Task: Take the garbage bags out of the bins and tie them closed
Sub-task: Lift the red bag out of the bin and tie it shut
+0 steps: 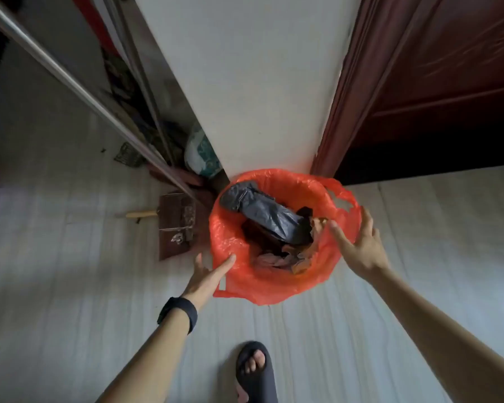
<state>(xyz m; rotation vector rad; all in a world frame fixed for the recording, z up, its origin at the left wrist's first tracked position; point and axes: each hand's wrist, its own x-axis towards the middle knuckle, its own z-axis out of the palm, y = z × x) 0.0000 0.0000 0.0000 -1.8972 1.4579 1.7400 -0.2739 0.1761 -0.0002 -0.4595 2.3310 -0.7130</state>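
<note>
From the head camera I see the orange garbage bag (274, 286) on the pale floor (70, 286), its mouth open upward, against the white wall (245, 82) corner. A black bundle (268, 216) inside runs from far left to near right. My left hand (207, 274) touches the rim with straight fingers, and my right hand (358, 245) is spread open, gripping nothing. A dustpan (175, 225) lies to the left and a dark red door (448, 82) stands to the right.

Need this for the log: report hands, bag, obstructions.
Left hand open, fingertips at red bag rim. Right hand open at opposite rim. Bag not yet lifted, untied. Dustpan beside it, left, clear of hands.
</note>
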